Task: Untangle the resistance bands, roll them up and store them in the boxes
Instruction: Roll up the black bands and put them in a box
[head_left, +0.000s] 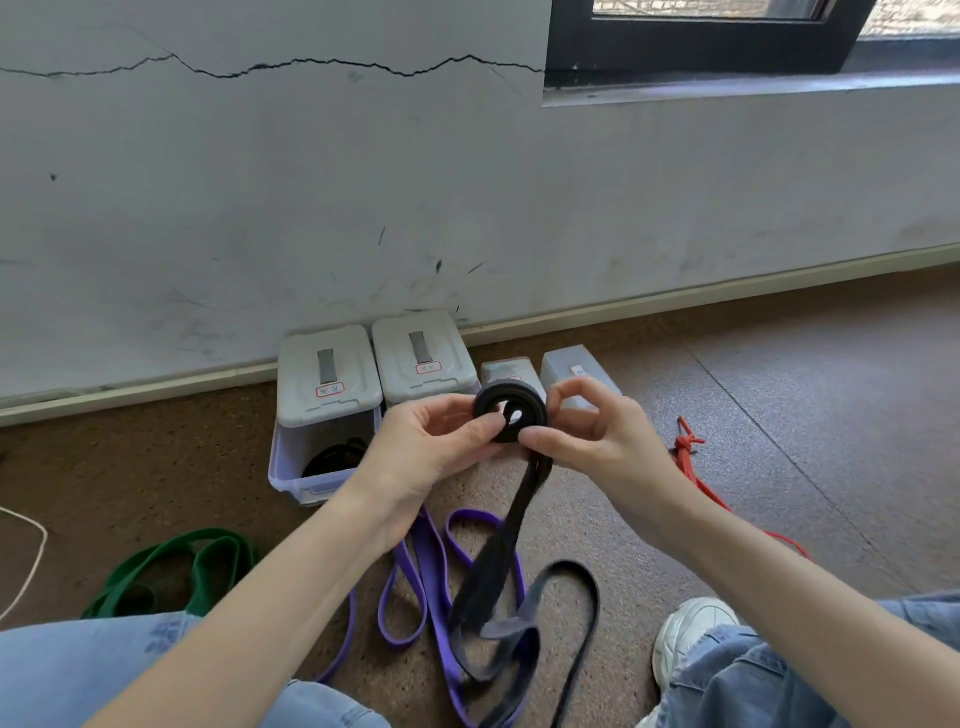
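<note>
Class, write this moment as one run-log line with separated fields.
step: rolling | left hand and right hand: pinch half-rolled black rubber resistance band | tail: hangs to floor | purple band, green band: loose on floor

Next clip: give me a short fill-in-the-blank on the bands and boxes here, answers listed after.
1. Both hands, left hand and right hand, are rolling up the ____ band.
2. The band lying on the floor at far left is ____.
3. The open box already holds a ____ band.
4. The knotted band right of the hands is ____.

Answers: black; green; black; red
</note>
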